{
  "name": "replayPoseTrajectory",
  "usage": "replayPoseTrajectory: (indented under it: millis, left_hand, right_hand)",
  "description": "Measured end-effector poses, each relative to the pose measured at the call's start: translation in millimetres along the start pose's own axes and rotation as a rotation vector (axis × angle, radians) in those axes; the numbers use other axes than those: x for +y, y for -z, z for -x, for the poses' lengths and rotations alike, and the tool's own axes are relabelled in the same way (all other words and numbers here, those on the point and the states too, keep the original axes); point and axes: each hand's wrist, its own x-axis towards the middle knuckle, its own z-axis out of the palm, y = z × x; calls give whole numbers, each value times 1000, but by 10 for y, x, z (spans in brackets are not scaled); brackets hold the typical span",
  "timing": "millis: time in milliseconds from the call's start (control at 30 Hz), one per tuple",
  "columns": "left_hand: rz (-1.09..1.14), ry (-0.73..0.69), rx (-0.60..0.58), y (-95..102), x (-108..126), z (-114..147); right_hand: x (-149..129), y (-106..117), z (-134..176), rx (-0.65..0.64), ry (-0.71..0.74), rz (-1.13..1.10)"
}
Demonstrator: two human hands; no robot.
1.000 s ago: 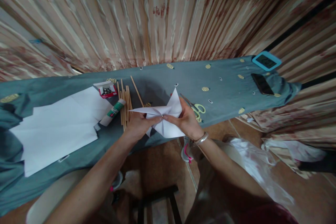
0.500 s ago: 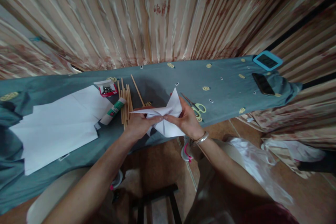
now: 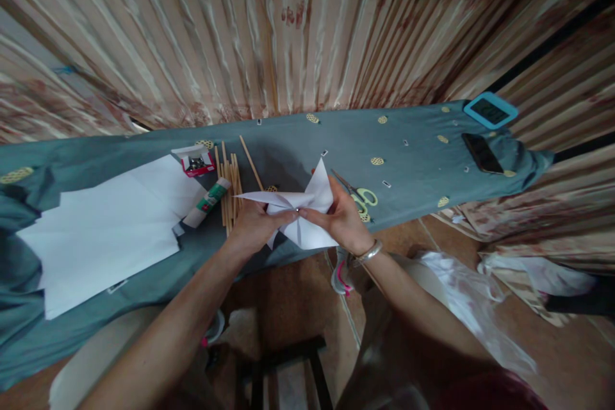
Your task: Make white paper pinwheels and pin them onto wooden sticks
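Observation:
A white paper pinwheel [image 3: 313, 236] with bent-in, pointed blades is held above the near edge of the cloth. My left hand [image 3: 254, 225] grips its left side, and my right hand [image 3: 344, 219] grips the right side. Both thumbs press close to the centre, where a small shiny pin head [image 3: 297, 211] shows between their tips. The fingers underneath the paper are hidden. Just right of my right hand lie scissors [image 3: 362, 196] with light green handles. Several wooden sticks [image 3: 231, 189] lie beyond my left hand.
A glue stick [image 3: 207, 203] and a red-and-white box of small metal pieces [image 3: 196, 161] sit near a pile of white paper [image 3: 115, 224]. At the far right are a blue-framed device [image 3: 490, 111] and a black phone [image 3: 483, 154]. A plastic bag [image 3: 461, 295] lies below.
The pinwheel's left blade tip has shifted slightly left and up. The shiny pin head shows more clearly between the thumbs. Both hands keep their grip.

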Motion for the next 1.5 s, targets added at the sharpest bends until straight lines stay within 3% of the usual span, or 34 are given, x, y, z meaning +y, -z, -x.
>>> replayPoseTrajectory:
  millis: [267,600,900,1233,1400,1500]
  left_hand:
    - [88,59,-38,15,-28,-2]
    - [-28,2,38,43,-118,-31]
    - [-27,-7,9,55,-55,-14]
    - [-49,-93,38,33,17,-1]
    - [15,-48,-18,31,43,10]
    - [56,-18,28,14,73,22]
  right_hand:
    - [-2,16,-4,-53,-32,-90]
    - [0,4,-13,-47,-14,-61]
    - [14,-14,-18,-56,-54,-162]
    - [29,-7,-28,-43,-75,-129]
    - [-3,-12,-32,-75,-93,-197]
    - [-69,-2,-33,-107,-140,-286]
